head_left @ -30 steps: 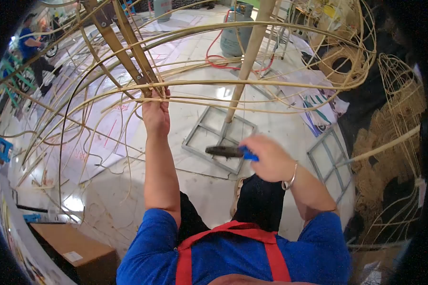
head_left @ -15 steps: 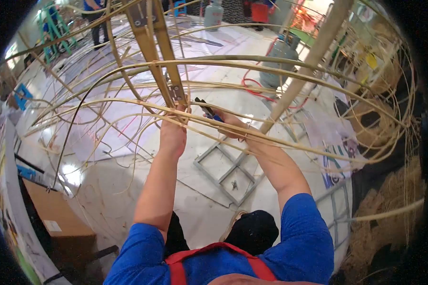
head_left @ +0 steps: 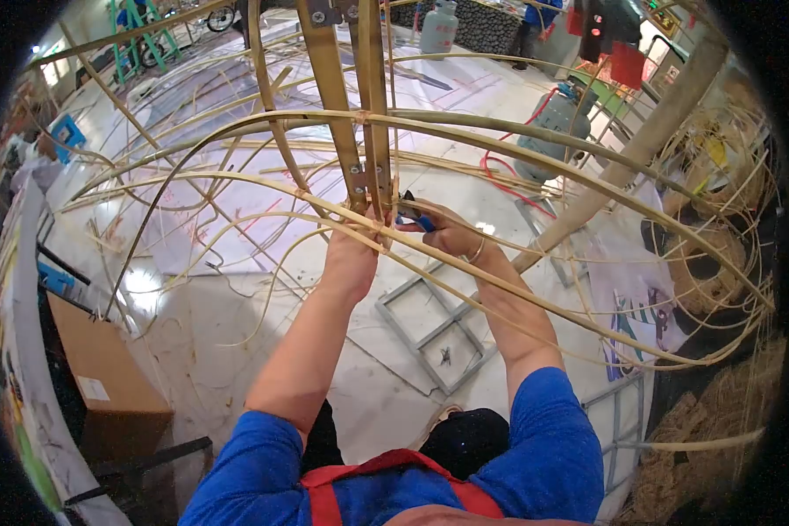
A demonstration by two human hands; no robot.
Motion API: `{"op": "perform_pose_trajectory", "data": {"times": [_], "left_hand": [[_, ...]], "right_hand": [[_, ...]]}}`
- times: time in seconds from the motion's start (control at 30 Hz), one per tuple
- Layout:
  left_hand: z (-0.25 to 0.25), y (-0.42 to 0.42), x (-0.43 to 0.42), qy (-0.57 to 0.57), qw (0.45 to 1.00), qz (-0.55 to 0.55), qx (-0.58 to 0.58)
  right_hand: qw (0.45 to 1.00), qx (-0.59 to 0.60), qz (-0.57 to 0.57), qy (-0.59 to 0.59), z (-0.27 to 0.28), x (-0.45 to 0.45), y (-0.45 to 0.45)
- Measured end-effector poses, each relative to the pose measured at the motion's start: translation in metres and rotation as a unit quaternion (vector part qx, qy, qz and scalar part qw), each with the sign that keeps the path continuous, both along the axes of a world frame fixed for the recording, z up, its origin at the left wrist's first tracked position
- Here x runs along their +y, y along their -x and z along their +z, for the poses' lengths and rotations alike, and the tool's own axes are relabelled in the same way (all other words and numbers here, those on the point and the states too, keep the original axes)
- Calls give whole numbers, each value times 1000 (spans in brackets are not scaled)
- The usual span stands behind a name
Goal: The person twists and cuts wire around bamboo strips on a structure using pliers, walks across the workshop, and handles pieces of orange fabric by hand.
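My left hand (head_left: 352, 261) is closed around thin bamboo strips (head_left: 451, 260) where they meet the lower end of two bamboo uprights (head_left: 331, 92) joined with screwed metal plates. Just right of that joint, my right hand (head_left: 451, 235) grips pliers (head_left: 421, 216) with blue handles and a dark head. The jaws lie against or very near the joint; what is between them is too small to tell. Long curved strips sweep from the joint to both sides, passing in front of my right forearm.
A thick pole (head_left: 627, 149) slants at the right above a grey metal frame (head_left: 401, 309) on the floor. Behind it lies a gas cylinder (head_left: 554, 131) with a red hose. A cardboard box (head_left: 105, 351) is at lower left. Another person (head_left: 535, 26) stands in the background.
The view has shifted, so the structure and both hands appear farther right. From off to the right a second ago, my right hand has brought the pliers up to the joint. My left hand keeps its hold.
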State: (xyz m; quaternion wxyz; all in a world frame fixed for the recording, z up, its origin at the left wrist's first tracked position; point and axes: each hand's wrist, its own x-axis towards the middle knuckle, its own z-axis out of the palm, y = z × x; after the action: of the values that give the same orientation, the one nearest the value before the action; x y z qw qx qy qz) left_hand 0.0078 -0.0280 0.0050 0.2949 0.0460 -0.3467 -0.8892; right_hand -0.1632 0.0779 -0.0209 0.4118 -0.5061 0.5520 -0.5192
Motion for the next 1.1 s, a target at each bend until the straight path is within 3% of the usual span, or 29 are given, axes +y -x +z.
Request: {"op": "perform_pose_trajectory", "data": {"times": [0.1, 0.2, 0.3, 0.4, 0.5, 0.67, 0.8, 0.9, 0.93, 0.97, 1.03, 1.1], "left_hand": [[3, 1, -1, 3, 1000, -1, -6], [-1, 2, -2, 3, 1000, -6, 4], [-7, 5, -5, 6, 1000, -10, -12], [-1, 3, -2, 41, 999, 6, -30], [8, -1, 2, 59, 998, 24, -23], [1, 1, 1, 40, 999, 10, -18], [5, 1, -3, 17, 1000, -7, -19], [10, -1, 2, 9, 1000, -6, -8], [9, -1, 1, 9, 1000, -20, 8], [10, -1, 1, 8, 999, -35, 23], [12, -1, 3, -16, 999, -34, 23], [6, 1, 1, -38, 998, -35, 40]], "right_hand": [[1000, 19, -23, 5, 20, -2, -8], [984, 172, -41, 12, 4, -6, 3], [959, 255, -22, 120, -5, -10, 4], [967, 245, -42, 47, 24, -5, -18], [944, 320, -16, 77, 28, -6, -17], [968, 219, -31, 117, -8, -14, -2], [994, -17, -68, 78, -4, 0, -20], [975, -180, -101, 83, -17, 17, -41], [959, -198, -204, 15, -29, 24, -49], [964, -131, -232, 0, -35, 30, -58], [932, -199, -295, -63, -41, 46, -77], [937, -199, -273, -89, -37, 64, -94]]}}
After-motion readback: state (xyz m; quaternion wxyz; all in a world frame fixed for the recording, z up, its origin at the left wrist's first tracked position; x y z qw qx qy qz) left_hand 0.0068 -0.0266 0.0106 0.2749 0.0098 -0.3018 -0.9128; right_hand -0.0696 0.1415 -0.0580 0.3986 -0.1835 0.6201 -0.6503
